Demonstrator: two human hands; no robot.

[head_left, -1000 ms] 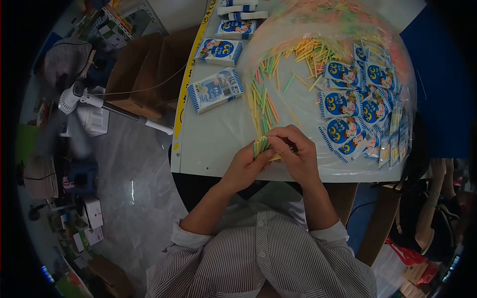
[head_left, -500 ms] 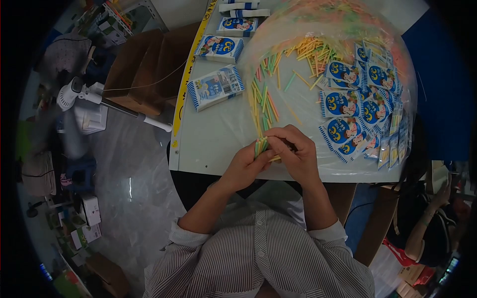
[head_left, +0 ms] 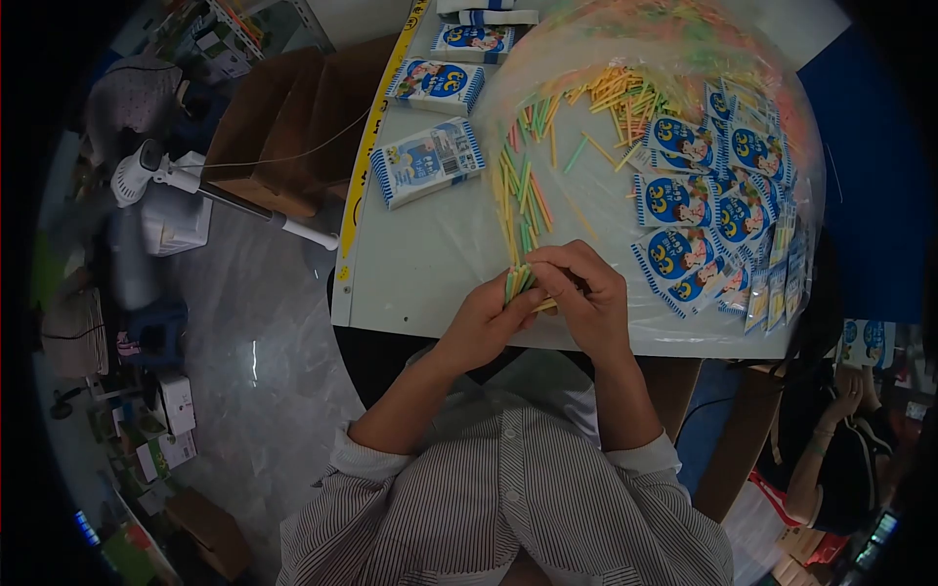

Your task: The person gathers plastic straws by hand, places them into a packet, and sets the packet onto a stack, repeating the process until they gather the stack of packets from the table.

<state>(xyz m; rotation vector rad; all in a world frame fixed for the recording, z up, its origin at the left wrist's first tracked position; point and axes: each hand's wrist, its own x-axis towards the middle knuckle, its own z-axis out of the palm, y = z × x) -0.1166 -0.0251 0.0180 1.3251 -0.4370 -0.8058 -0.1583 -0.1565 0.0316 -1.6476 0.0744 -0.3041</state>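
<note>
Thin coloured sticks, yellow and green, are gathered in a small bundle near the table's front edge. My left hand is closed around the bundle, its thumb lying across it. My right hand is bent at the bundle's top, thumb and forefinger pinched on the stick ends. Its other fingertips are partly hidden. Just beyond my hands lie loose yellow, green and pink sticks on a clear plastic sheet. To the right are several small blue-and-white printed packets, overlapping one another.
A large clear bag full of coloured sticks stands at the back of the table. Thicker blue-and-white packs line the left side. Cardboard boxes and a white stick vacuum are left of the table. Another person's arm shows at right.
My hands stay at the bundle, with only small finger movements. The view has shifted slightly. At right, the other person's hand has moved and now holds a blue-and-white packet.
</note>
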